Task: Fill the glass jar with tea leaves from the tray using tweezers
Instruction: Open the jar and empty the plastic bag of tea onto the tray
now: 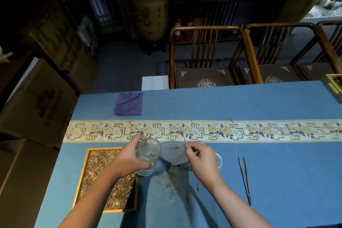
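**Jar in hand at the blue tea table**

Your blue-clothed table [240,102] faces wooden chairs [203,55] in a dim room. Your left hand [129,157] grips the tilted glass jar [149,152], just right of the tea-leaf tray [83,172]; your right hand [201,159] pinches a grey cloth [172,152]. Tweezers [245,179] lie well right of the jar, spilled leaves [170,181] below it.

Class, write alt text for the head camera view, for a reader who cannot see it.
The left hand holds a clear glass jar tilted above a blue tablecloth, while the right hand pinches a grey cloth. A gold-framed tray of tea leaves sits left, spilled leaves lie between the arms, and thin tweezers lie untouched right.
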